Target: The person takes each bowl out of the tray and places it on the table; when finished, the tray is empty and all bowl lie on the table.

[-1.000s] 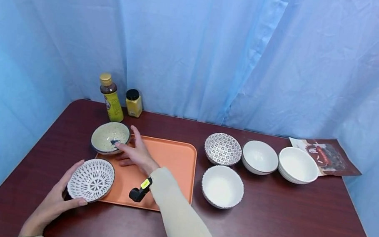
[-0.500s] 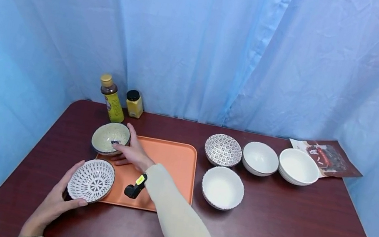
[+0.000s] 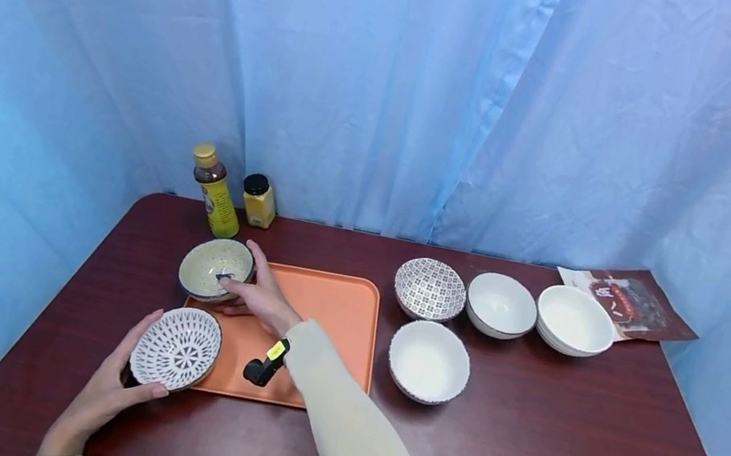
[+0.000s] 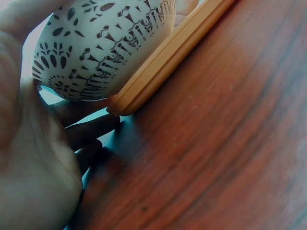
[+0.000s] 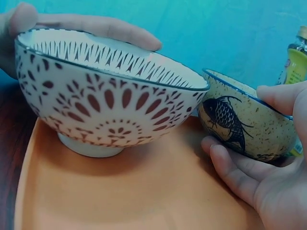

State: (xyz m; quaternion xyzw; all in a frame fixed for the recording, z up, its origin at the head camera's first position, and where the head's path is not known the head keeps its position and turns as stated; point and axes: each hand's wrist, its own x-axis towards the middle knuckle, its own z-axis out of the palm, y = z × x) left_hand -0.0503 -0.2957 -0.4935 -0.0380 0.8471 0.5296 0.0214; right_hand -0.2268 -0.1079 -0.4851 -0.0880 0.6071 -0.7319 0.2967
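Note:
My left hand [image 3: 106, 382] grips a white bowl [image 3: 177, 348] with a dark leaf-like pattern, at the near left corner of the orange tray [image 3: 317, 334]. In the left wrist view its fingers reach beneath the bowl by the tray's rim [image 4: 158, 62]. My right hand [image 3: 261, 295] holds a speckled beige bowl [image 3: 212, 266] with a blue rim over the tray's far left corner. A dark fish [image 5: 225, 120] is painted on its side in the right wrist view. There the thumb lies at the rim and the fingers curl under the bowl. The two bowls stand close together.
Behind the beige bowl are a yellow-green bottle [image 3: 218, 206] and a black-lidded jar [image 3: 258, 205]. Right of the tray stand a patterned bowl [image 3: 430, 288], a white bowl [image 3: 428, 361], another pale bowl [image 3: 502, 305] and stacked white bowls [image 3: 575, 318]. A brown packet [image 3: 646, 302] lies behind the stack.
My right hand has shifted the beige bowl slightly to the right and nearer. The left hand and the patterned bowl in it have hardly moved.

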